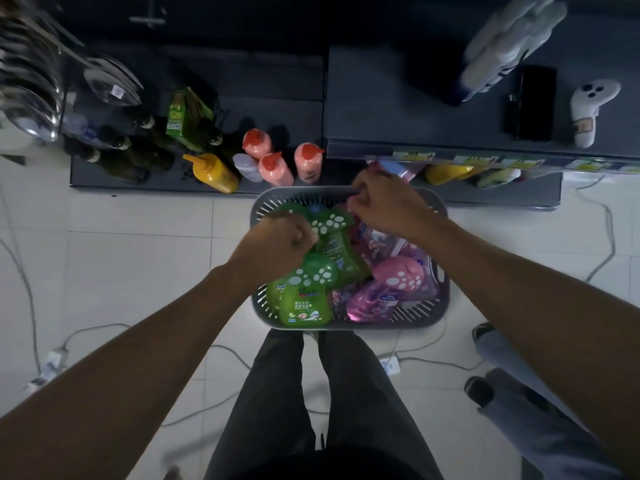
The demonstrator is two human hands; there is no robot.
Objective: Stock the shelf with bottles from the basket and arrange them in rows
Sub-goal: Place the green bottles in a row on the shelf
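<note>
A grey basket stands on the tiled floor against the low dark shelf. It holds several green bottles and pink bottles with spotted mushroom caps. My left hand is inside the basket's left side, its fingers closed around a green bottle just below its cap. My right hand hovers at the basket's far rim with its fingers curled. What they hold is hidden. On the shelf stand three salmon bottles with red caps and a yellow bottle.
Dark glass bottles and a green carton fill the shelf's left part. A higher shelf at the right carries a phone and a white controller. Cables and power strips lie on the floor. Another person's legs stand at the right.
</note>
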